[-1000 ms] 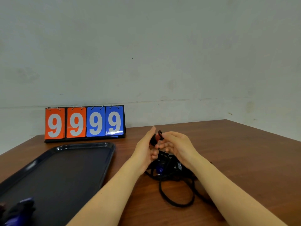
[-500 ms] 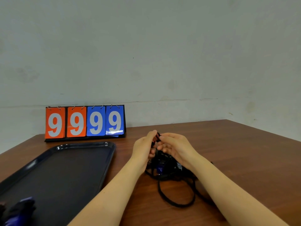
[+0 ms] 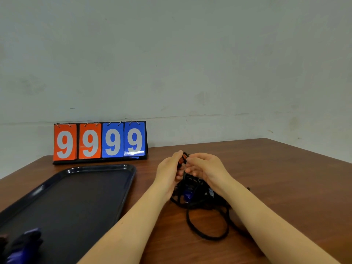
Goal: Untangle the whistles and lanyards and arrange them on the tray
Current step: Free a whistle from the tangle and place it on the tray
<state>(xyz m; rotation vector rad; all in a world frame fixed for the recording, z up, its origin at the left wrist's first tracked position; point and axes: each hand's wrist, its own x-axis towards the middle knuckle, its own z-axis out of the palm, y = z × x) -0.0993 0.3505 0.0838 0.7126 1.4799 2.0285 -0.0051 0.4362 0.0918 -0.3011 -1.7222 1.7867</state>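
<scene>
Fingers: both my left hand (image 3: 168, 171) and right hand (image 3: 204, 168) curl narrowly round a small orange whistle (image 3: 183, 158), pinching it between them just above the tangle.
Tangle: black lanyards (image 3: 198, 195) heaped on the table (image 3: 285, 178), directly below my hands, right of the tray (image 3: 106, 189); a blue whistle (image 3: 187, 195) shows inside.
Key relation: the orange whistle sits at my fingertips, its cord dropping straight down into the heap; neither hand is clearly nearer.
Loose loop: one cord loop (image 3: 207, 227) trails from the heap toward me.
Tray: left of the tangle, well apart; something blue and dark (image 3: 22, 242) lies at its near corner, too blurred to name.
Judgement: freeing this whistle probably means pulling up, away from the heap.
</scene>
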